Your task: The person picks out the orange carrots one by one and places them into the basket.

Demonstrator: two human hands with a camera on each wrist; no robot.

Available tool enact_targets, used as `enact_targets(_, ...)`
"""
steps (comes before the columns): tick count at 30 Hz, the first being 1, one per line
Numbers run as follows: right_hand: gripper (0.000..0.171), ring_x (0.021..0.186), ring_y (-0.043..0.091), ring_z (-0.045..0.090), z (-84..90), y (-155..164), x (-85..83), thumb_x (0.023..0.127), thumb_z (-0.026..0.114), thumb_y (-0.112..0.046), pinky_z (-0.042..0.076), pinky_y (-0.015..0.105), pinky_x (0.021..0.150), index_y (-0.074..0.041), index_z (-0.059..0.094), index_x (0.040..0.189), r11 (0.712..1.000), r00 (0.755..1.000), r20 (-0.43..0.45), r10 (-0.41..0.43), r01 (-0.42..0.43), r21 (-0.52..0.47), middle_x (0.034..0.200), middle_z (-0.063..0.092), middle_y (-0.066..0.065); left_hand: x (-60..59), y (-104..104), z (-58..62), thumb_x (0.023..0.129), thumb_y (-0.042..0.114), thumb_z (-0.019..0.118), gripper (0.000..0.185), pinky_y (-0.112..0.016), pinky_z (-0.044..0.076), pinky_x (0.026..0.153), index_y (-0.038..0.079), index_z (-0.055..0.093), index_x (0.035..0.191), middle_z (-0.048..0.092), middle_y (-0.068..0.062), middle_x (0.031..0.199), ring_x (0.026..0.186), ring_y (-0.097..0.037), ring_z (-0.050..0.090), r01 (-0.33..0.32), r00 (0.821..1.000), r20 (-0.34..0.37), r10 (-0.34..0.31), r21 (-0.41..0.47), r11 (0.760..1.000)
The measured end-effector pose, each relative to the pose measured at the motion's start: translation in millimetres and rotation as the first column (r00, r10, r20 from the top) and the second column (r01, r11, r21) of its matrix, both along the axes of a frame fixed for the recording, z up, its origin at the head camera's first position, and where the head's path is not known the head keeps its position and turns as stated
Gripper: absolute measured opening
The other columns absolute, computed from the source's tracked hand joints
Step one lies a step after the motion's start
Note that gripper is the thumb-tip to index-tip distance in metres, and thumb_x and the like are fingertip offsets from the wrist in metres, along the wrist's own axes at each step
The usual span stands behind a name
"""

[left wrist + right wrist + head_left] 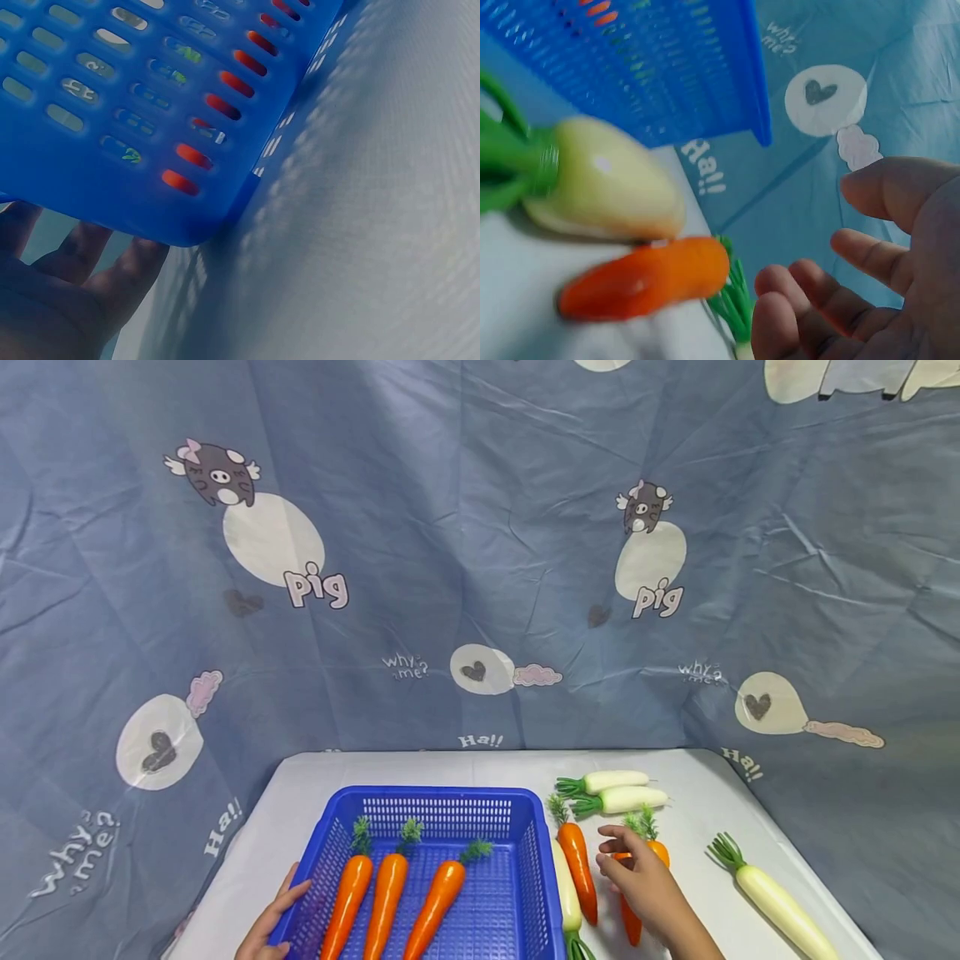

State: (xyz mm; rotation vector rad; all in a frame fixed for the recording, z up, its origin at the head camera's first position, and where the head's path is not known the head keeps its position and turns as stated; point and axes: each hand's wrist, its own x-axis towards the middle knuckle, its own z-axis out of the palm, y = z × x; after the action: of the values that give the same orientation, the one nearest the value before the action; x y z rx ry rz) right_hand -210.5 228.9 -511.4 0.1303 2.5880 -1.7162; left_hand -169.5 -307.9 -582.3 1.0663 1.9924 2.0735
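Note:
My left hand (270, 922) is at the left side of the blue plastic basket (441, 792), fingers stretched out over its rim. The left wrist view shows those fingers (124, 281) passing behind the basket's edge. Three orange carrots with leafy green tops lie in the basket, the middle one (386, 893) between two others. To the right of the basket, my right hand (641, 881) hovers over more carrots (632, 922), partly covering them. Its fingers are apart and loosely bent, with nothing between them. A single carrot (577, 868) lies between that hand and the basket.
One white radish (566, 889) lies against the basket's right wall. Two more white radishes, the nearer one (628, 799), lie at the back of the white table (697, 793). Another radish (783, 910) is at far right. A blue printed cloth (480, 568) hangs around the table.

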Motion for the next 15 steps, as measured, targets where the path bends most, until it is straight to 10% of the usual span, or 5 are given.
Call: enact_targets(15, 0.048, 0.112, 0.025, 0.057, 1.3, 36, -1.2, 0.089, 0.065, -0.037, 0.050, 0.042, 0.085, -0.019, 0.052, 0.131, 0.991, 0.994, 0.089, -0.063, 0.052, 0.125, 0.125, 0.060, 0.007, -2.8, -3, 2.3, 0.091, 0.010, 0.031, 0.065, -0.022, 0.040, 0.092, 0.013, 0.015, 0.154, 0.003, 0.044, 0.145, 0.126, 0.022, 0.018, 0.053, 0.994, 0.096, -0.052, -0.012, 0.999)
